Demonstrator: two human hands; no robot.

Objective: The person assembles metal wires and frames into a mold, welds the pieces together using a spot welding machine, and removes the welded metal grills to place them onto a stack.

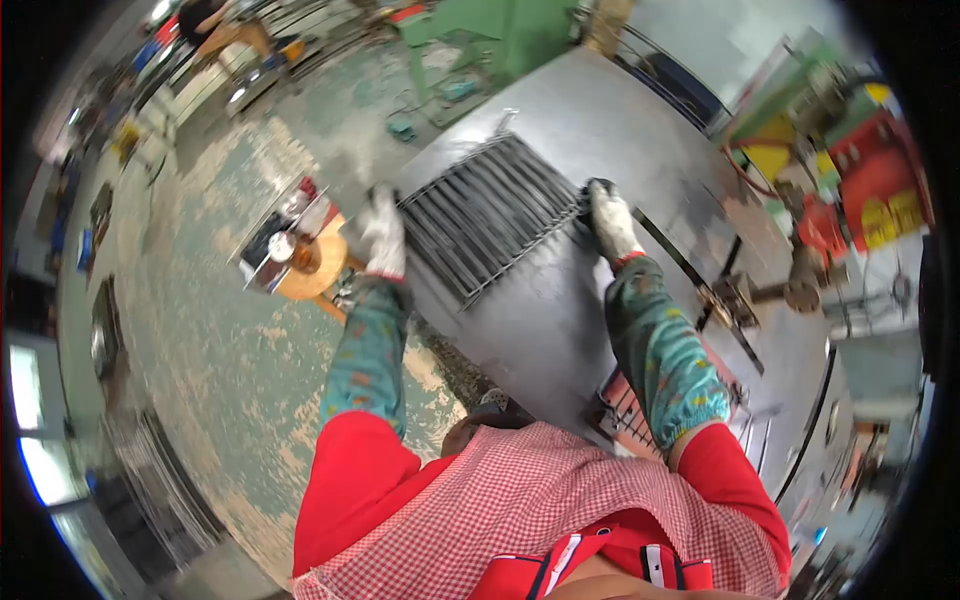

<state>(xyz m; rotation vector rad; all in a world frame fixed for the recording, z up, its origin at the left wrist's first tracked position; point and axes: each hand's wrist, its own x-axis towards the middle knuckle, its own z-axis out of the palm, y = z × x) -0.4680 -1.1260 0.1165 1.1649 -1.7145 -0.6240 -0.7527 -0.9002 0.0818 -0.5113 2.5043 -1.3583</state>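
A dark metal wire grate with parallel bars lies over the grey metal tabletop, tilted across my view. My right hand, in a white work glove with dark fingers, is closed around the grate's right corner. At the opposite side, my left hand, gloved the same way, is beside the grate's left edge. Motion smears its fingers, so their grip is unclear. Patterned teal sleeve covers reach up both forearms.
A wooden stool with a tray of small items stands left of the table. Another rack lies near my right elbow, beside a long metal bar fixture. Red and yellow machinery is at right, a green machine behind. Someone sits far left.
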